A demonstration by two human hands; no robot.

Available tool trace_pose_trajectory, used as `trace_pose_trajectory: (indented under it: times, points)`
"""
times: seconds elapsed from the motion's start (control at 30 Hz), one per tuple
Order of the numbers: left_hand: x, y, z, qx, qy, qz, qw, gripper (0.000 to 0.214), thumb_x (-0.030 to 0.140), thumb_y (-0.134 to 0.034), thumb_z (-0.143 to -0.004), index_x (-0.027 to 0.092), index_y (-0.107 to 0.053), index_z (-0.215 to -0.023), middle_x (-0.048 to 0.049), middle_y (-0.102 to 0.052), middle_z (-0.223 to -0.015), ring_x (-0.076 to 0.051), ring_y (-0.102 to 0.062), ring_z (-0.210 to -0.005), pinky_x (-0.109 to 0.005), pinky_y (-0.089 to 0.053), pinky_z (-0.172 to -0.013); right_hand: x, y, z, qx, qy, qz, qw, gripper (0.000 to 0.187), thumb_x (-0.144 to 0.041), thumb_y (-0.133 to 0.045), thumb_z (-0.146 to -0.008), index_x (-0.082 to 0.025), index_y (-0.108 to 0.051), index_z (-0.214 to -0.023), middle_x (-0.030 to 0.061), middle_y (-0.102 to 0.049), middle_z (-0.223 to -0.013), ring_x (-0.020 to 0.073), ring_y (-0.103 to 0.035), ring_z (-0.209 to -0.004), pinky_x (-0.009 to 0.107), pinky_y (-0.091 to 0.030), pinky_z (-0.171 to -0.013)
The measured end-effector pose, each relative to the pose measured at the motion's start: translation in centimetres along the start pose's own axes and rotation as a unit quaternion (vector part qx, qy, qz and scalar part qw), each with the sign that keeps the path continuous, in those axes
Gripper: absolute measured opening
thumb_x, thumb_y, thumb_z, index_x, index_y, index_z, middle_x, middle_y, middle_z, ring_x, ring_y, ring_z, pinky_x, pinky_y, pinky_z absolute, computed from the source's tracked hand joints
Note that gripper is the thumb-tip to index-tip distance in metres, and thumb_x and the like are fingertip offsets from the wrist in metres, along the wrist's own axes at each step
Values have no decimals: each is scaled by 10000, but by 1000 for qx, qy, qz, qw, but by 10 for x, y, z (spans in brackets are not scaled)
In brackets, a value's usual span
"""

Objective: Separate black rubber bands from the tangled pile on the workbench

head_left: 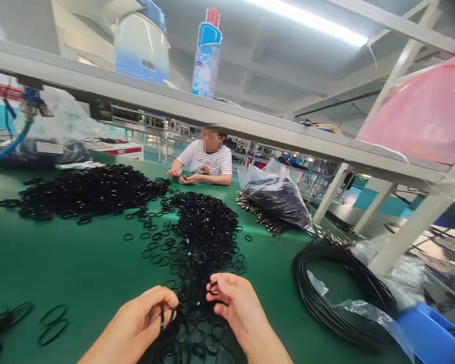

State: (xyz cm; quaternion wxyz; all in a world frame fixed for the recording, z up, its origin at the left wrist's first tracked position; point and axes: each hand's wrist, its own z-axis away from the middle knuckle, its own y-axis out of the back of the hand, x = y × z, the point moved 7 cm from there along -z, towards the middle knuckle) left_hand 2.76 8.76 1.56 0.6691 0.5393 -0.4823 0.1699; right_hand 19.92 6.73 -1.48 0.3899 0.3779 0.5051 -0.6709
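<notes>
Left hand (136, 323) curled nearly closed, thumb and fingertips pinching a few black rubber rings (162, 319) at the near edge of the central ring pile (202, 237). Right hand (237, 306) just right of the pile's near end, fingers bent, one thin ring (213, 289) hooked at the fingertips — grip loose, partly open. Hands close together, not touching. Second, wider ring heap (87, 192) left of and beyond the central pile, loose rings scattered between. Clear bag of dark parts (276, 194) right of the pile; coiled black cable (337, 298) nearer on the same side. All on green surface (68, 263). Beyond the pile — a person in a striped shirt (207, 162), hands together.
</notes>
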Motion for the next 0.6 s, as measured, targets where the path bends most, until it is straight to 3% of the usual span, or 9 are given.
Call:
trace_pose_trajectory:
  times: [0.13,0.23,0.3,0.4,0.5,0.6]
  points:
    - [11,-6,0,-32,-34,-66,997,351,90,-376,-654,257,-560,-902,25,-580,-852,-175,-536,-799,-243,-414,-734,-14,-1,3,45,60,49,996,230,-302,-700,-652,-118,-713,-788,74,-707,-773,164,-603,-694,215,-387,-535]
    - [28,-8,3,-35,-80,-69,994,395,56,-341,-583,257,-547,-853,25,-568,-1042,-182,-501,-1003,-263,-399,-869,-22,6,6,106,101,69,987,143,-291,-685,-690,-157,-728,-667,41,-711,-786,183,-573,-823,227,-379,-641]
    - [38,-9,6,-32,-104,-90,990,299,59,-333,-611,235,-546,-723,20,-565,-1053,-191,-485,-1028,-288,-397,-887,-22,13,5,133,98,47,985,185,-331,-653,-721,-170,-730,-671,47,-711,-854,203,-563,-886,244,-383,-684]
    - [51,-14,15,-12,-134,-139,981,259,148,-367,-764,229,-577,-637,-1,-582,-1044,-215,-494,-996,-316,-426,-843,-16,21,2,151,72,-25,986,228,-356,-609,-734,-178,-720,-825,71,-681,-1031,217,-577,-935,265,-422,-691]
    - [64,-26,26,35,-182,-171,968,191,277,-475,-821,295,-665,-843,-20,-581,-1148,-246,-490,-1039,-339,-435,-865,-14,21,0,149,67,-85,983,251,-333,-604,-733,-185,-692,-917,70,-653,-1119,211,-577,-1015,267,-442,-744]
    - [72,-60,38,-3,-257,-177,950,356,240,-559,-786,405,-619,-1096,-7,-571,-1241,-263,-500,-1089,-351,-421,-924,-17,19,2,144,73,-111,980,230,-310,-619,-726,-193,-689,-911,57,-666,-1100,204,-570,-1057,260,-433,-778]
